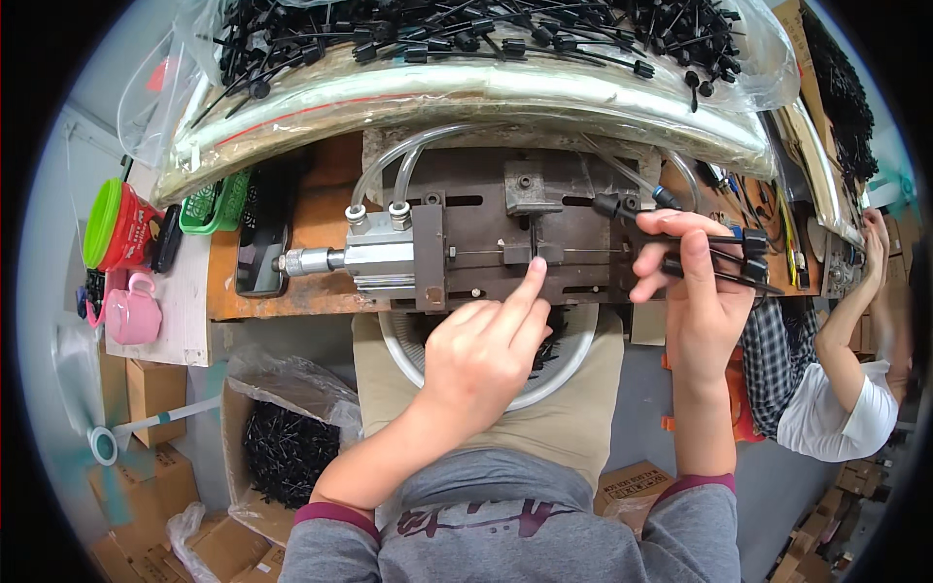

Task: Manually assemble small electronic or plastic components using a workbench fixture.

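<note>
My left hand (pixel 476 361) reaches over the metal fixture (pixel 476 214) with its index finger stretched out. That fingertip touches a small dark block (pixel 523 255) at the middle of the fixture, where a thin black stem stands out toward the back; the thumb is hidden. My right hand (pixel 695 282), raised at the fixture's right end, holds several black stemmed plastic parts (pixel 746 255) between thumb and fingers. Their thick heads point right, and one blunt end sticks out on the left. A silver air cylinder (pixel 381 262) with clear hoses is fixed at the fixture's left.
Behind the fixture lies a plastic-lined heap of black stemmed parts (pixel 466 39). A white round tub (pixel 583 355) sits at my lap, below the bench edge. Left are a phone (pixel 262 238), green basket (pixel 230 202), pink cup (pixel 133 311) and parts box (pixel 233 437). A co-worker (pixel 841 408) sits right.
</note>
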`<state>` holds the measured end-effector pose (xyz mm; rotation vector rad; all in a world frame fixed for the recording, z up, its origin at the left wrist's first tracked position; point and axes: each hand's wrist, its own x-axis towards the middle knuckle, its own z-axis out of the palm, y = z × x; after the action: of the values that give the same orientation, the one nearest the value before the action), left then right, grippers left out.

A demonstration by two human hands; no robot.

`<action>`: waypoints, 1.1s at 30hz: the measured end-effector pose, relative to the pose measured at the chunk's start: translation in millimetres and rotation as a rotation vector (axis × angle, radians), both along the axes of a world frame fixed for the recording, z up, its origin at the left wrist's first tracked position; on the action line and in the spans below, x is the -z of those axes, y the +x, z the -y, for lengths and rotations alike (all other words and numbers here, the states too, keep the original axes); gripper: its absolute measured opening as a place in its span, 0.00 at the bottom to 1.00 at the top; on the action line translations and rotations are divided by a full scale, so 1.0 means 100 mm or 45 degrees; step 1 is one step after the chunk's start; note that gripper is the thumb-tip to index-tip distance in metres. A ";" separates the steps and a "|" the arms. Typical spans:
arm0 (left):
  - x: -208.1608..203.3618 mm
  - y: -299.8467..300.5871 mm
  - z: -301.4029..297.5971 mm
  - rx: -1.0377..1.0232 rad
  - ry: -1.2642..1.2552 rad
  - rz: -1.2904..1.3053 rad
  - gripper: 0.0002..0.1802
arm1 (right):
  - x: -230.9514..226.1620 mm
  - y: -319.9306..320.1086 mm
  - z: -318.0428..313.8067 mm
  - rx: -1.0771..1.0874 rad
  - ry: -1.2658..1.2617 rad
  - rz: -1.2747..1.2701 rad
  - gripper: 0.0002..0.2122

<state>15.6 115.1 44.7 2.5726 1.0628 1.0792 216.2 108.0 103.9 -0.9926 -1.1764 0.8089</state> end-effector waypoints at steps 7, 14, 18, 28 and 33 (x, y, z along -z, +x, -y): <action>-0.04 0.03 -0.05 -0.036 -0.012 -0.071 0.15 | 0.03 0.12 0.10 -0.315 -0.298 -0.475 0.14; -0.32 -0.04 0.06 0.238 -0.908 0.792 0.24 | 0.09 0.03 0.13 -0.508 -0.527 -0.586 0.13; -0.49 -0.24 0.06 0.405 -0.908 0.766 0.22 | 0.06 0.02 0.10 -0.549 -0.529 -0.642 0.13; -0.06 -0.10 0.05 0.035 -0.072 0.072 0.16 | 0.13 -0.04 0.09 0.155 0.148 0.405 0.09; -0.02 0.00 0.00 -0.053 -0.006 -0.101 0.15 | 0.18 -0.09 0.11 0.422 0.468 1.223 0.16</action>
<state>16.1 115.3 46.6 2.6205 1.1407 0.9904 207.4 96.7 86.2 -1.2493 -1.8099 -0.2146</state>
